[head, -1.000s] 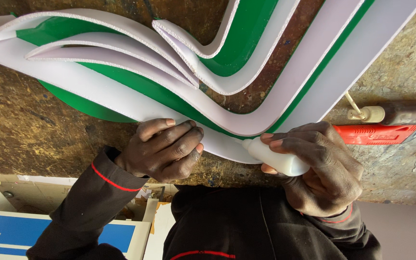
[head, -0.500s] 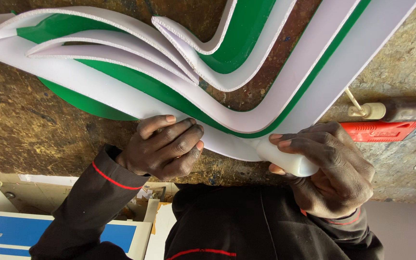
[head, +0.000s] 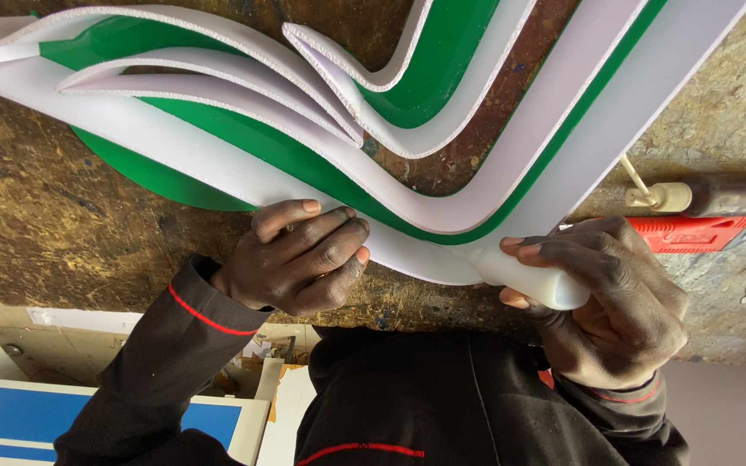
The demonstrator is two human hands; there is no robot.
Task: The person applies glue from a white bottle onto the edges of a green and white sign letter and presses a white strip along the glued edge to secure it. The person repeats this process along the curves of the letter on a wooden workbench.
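Note:
A large curved sign piece with a green face (head: 442, 52) and upright white plastic strips (head: 218, 168) lies on a worn brown worktable (head: 36, 224). My left hand (head: 304, 255) presses flat against the outer white strip at its lower bend. My right hand (head: 602, 298) grips a small white bottle (head: 537, 280). The bottle's tip touches the lower edge of the same strip, just right of my left hand. The dark sleeves on both arms have red trim.
A red utility knife (head: 697, 233) lies on the table right of my right hand. Above it sits a cream nozzle (head: 662, 197) on a dark tube. Blue and white panels (head: 10, 414) and boxes stand below the table edge at lower left.
My right hand has slid the white bottle a little to the right along the strip's lower edge. My left hand has stayed pressed in place.

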